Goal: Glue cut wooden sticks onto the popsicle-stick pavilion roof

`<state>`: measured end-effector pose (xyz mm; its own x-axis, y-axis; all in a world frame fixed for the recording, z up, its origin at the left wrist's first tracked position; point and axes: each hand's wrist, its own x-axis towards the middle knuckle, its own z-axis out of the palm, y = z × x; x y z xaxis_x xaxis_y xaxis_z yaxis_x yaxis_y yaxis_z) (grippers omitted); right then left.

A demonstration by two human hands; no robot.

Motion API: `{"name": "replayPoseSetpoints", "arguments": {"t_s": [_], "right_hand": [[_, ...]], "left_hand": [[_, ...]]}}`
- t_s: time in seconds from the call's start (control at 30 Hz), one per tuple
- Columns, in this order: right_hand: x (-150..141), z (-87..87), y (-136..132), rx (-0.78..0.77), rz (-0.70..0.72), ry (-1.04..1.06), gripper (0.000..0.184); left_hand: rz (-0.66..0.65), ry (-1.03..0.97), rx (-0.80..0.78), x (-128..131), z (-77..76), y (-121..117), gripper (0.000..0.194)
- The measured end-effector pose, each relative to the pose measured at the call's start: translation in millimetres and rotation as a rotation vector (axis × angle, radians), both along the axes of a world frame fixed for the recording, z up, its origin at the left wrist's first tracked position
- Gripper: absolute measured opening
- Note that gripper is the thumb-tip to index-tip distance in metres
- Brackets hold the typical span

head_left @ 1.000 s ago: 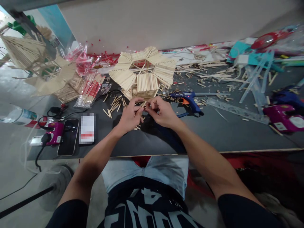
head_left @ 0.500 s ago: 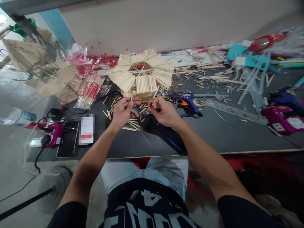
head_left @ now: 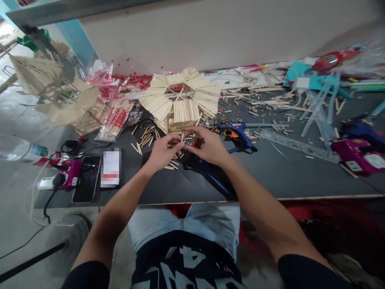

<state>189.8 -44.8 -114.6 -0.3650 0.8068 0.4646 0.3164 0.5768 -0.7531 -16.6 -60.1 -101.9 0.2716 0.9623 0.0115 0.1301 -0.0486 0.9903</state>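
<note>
Left hand (head_left: 163, 152): grip clamped on a short stick (head_left: 182, 137).
Right hand (head_left: 209, 146): fingers bent beside the stick; cannot tell whether its grip holds anything.
Stick: between the hands, on the near side of the model (head_left: 185, 111).
Loose sticks (head_left: 147, 136): around the left hand, on the tabletop (head_left: 258, 176).
Glue gun (head_left: 243, 137): right of the model.
Phone (head_left: 86, 180): near left.

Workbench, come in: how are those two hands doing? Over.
Left hand pinching a short stick; right hand close by, grip unclear. Stick structure just beyond both. Loose sticks and a blue glue gun lie nearby.
</note>
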Motion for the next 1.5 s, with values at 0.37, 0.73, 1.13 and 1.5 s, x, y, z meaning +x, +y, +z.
{"name": "replayPoseSetpoints", "arguments": {"t_s": [0.37, 0.73, 1.13, 1.5], "right_hand": [[-2.8, 0.5, -2.0, 0.065, 0.068, -0.037, 0.042], [2.3, 7.1, 1.5, -0.062, 0.075, 0.085, 0.045], [-1.4, 1.7, -1.4, 0.016, 0.031, 0.037, 0.047], [-2.7, 8.8, -1.4, -0.411, 0.07, 0.366, 0.041]], "left_hand": [[-0.048, -0.083, -0.108, 0.3, 4.8, -0.1, 0.048], [-0.113, 0.113, 0.165, -13.2, 9.7, 3.4, 0.068], [-0.036, -0.054, -0.024, -4.3, 3.1, 3.9, 0.051], [-0.019, -0.107, -0.036, -0.1, 11.0, -0.9, 0.045]]}}
